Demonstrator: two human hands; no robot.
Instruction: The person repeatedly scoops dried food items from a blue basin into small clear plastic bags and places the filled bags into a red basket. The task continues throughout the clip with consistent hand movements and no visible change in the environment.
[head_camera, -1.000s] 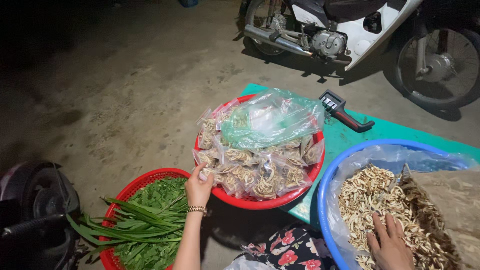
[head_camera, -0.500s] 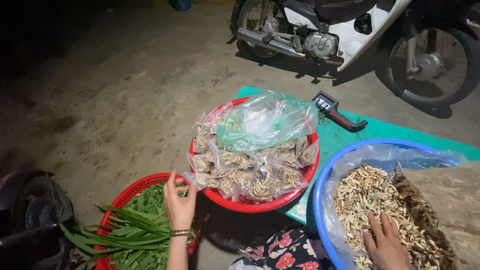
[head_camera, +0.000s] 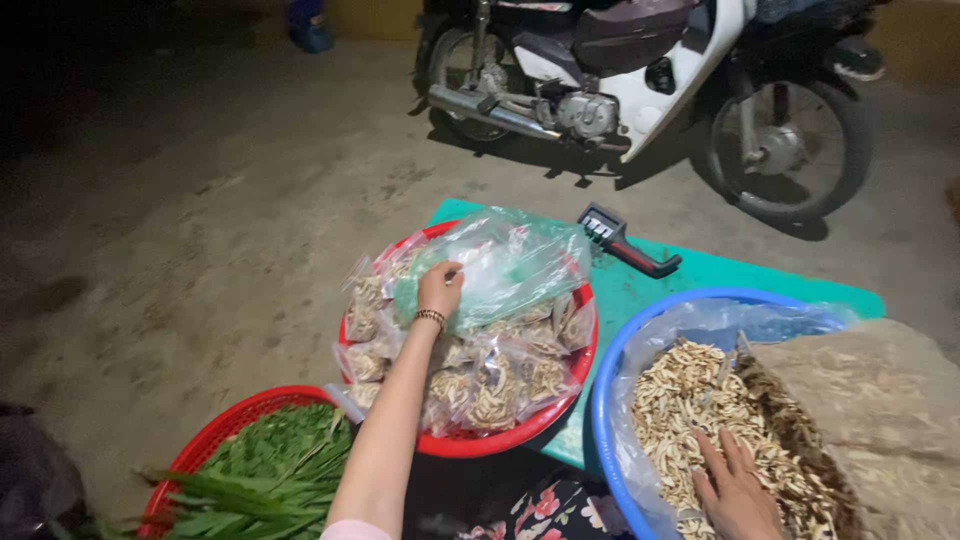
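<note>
A bare concrete floor (head_camera: 200, 200) lit at night holds a green mat (head_camera: 700, 275), with a motorbike (head_camera: 640, 80) parked at the far side. The left hand (head_camera: 438, 290) reaches far out, fingers curled onto a greenish plastic bag (head_camera: 500, 270) atop the red basin (head_camera: 500, 440) of filled packets. The right hand (head_camera: 735, 490) lies open, fingers spread, on pale dried pieces in the blue basin (head_camera: 605, 400), near right.

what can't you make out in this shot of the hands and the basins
Head view:
- Left hand: fingertips blurred against the green-tinted plastic bag, so any grip is unclear.
- Right hand: cut off by the bottom edge, fingers sunk in pale pieces in the blue basin.
- Red basin: lower packets hidden under upper ones.
</note>
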